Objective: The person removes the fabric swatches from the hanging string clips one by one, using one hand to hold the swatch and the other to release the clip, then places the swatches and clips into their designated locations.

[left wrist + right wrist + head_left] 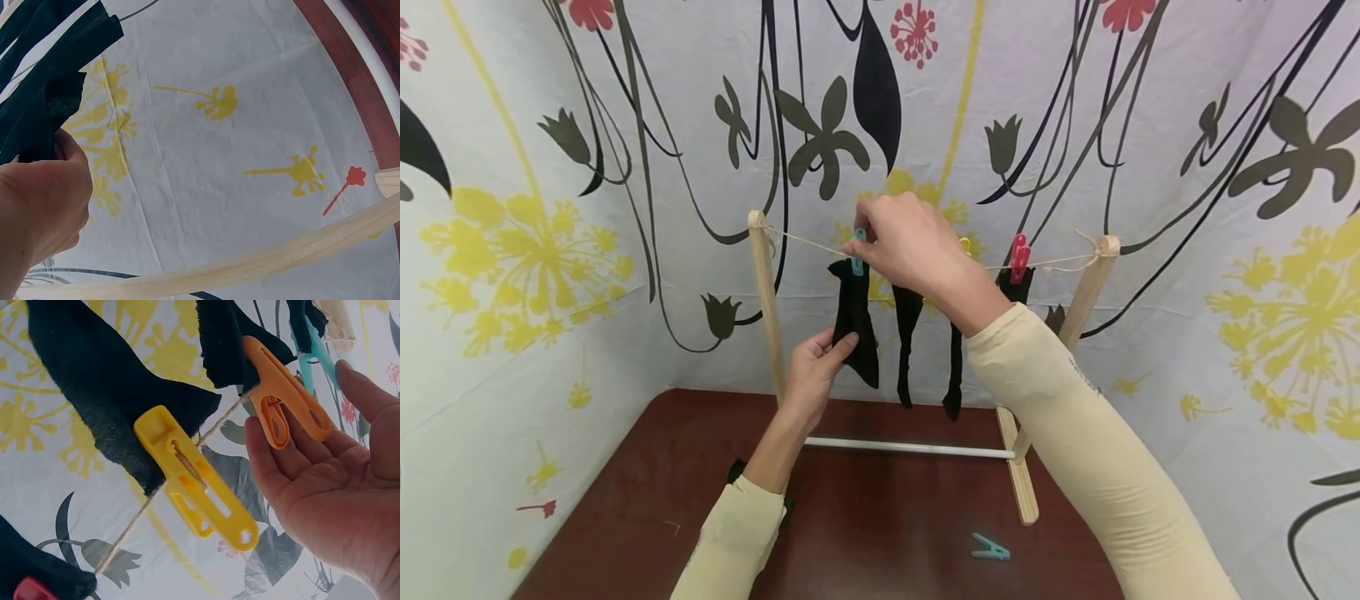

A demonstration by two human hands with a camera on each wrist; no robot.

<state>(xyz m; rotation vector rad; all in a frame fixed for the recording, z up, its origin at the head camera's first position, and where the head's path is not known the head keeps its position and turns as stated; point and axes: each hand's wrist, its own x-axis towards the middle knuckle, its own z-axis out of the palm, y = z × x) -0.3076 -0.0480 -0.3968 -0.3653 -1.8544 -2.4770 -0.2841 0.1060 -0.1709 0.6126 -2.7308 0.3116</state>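
In the head view my right hand (906,242) pinches a light-blue clothespin (858,252) at the string (805,240). The clothespin sits at the top of a black sock-like cloth (853,312) hanging at the line's left part. Lower down, my left hand (812,362) holds that cloth between thumb and fingers. Further right hang more black cloths (907,333), under an orange clothespin (290,394) and a yellow clothespin (194,475) in the right wrist view. A red clothespin (1019,260) grips another cloth near the right post. My right hand partly hides the line in the head view.
A wooden post (764,300) on the left and another post (1088,292) on the right carry the string. A white rod (910,449) joins them low down. On the dark red table (880,533) lies a loose blue clothespin (991,548). Something black (736,472) shows beside my left forearm.
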